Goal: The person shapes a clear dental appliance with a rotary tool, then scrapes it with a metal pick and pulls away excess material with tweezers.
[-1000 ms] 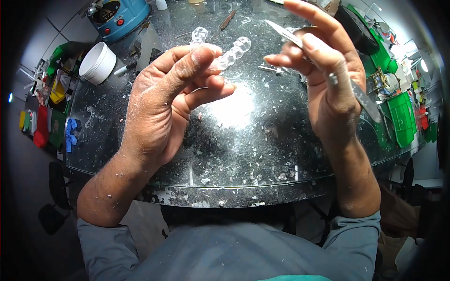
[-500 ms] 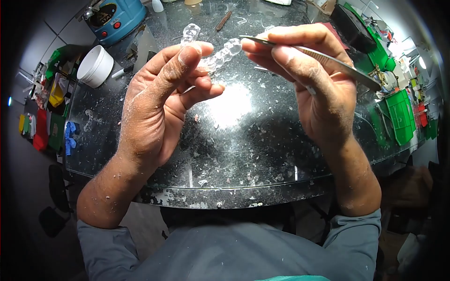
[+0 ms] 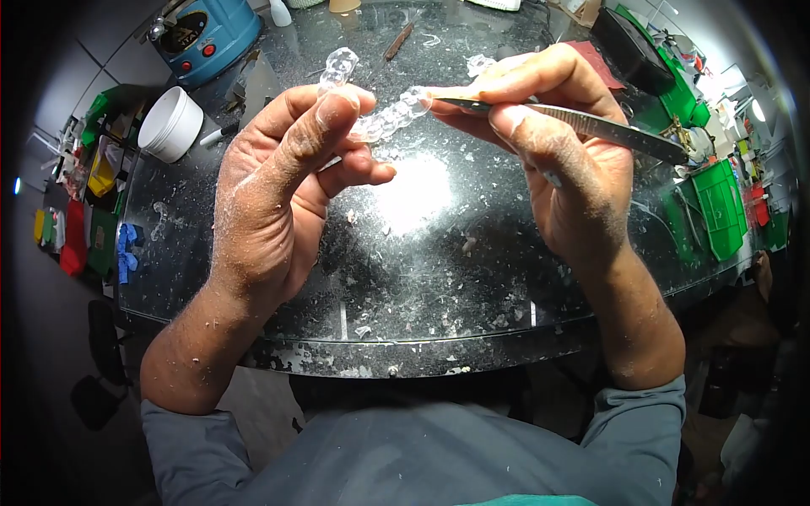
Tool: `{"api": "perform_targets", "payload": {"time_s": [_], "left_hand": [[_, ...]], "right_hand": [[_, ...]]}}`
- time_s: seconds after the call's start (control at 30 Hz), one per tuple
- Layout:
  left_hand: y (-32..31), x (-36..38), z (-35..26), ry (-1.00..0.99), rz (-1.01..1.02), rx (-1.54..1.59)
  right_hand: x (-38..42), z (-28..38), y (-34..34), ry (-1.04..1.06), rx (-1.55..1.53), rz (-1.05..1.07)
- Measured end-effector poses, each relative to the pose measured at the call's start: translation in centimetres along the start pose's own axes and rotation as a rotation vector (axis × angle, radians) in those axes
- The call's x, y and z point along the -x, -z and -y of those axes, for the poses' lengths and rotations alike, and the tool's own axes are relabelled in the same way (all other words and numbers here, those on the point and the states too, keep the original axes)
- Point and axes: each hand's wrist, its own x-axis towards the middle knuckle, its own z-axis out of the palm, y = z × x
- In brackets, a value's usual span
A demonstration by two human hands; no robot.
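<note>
A clear, tooth-shaped plastic tray (image 3: 386, 123) is pinched between the thumb and fingers of my left hand (image 3: 278, 177), one end rising above the fingertips. My right hand (image 3: 574, 143) holds a slim metal tool (image 3: 607, 129), perhaps a scalpel or tweezers, its dark tip pointing left. That tip lies close by the tray's right end, and my right index fingertip is at the same end. Whether the tip touches the plastic I cannot tell. White dust covers both hands.
On the dark speckled table (image 3: 422, 287) are a white tub (image 3: 170, 124), a marker (image 3: 219, 133), a blue machine (image 3: 211, 42), a brown-handled tool (image 3: 399, 40) and a clear plastic piece (image 3: 480, 65). Green bins (image 3: 719, 209) stand at the right, blue scraps (image 3: 127, 251) at the left.
My right hand and the tool have shifted slightly down and left, with the tool tip lower. The tray has tilted a little in my left hand. A clear piece behind my right hand shows more.
</note>
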Motion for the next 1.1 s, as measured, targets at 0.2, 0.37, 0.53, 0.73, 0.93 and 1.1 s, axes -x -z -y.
{"api": "perform_targets", "payload": {"time_s": [0.2, 0.37, 0.53, 0.73, 0.93, 1.1], "left_hand": [[0.0, 0.0, 0.0, -0.008, 0.008, 0.0], [0.6, -0.3, 0.4, -0.052, 0.047, 0.142], [0.2, -0.3, 0.2, -0.087, 0.044, 0.005], [0.0, -0.2, 0.5, -0.227, 0.047, -0.112], [-0.1, 0.0, 0.8, -0.336, 0.08, -0.214], [-0.7, 0.6, 0.5, -0.429, 0.09, -0.326]], "right_hand": [[0.0, 0.2, -0.2, -0.037, 0.026, -0.019], [0.0, 0.2, -0.2, -0.063, 0.015, -0.012], [-0.2, 0.0, 0.0, -0.02, -0.015, 0.031], [-0.5, 0.4, -0.2, 0.034, 0.168, -0.173], [-0.2, 1.3, 0.0, 0.028, 0.346, 0.012], [0.3, 1.8, -2.2, -0.084, 0.31, -0.14]]}}
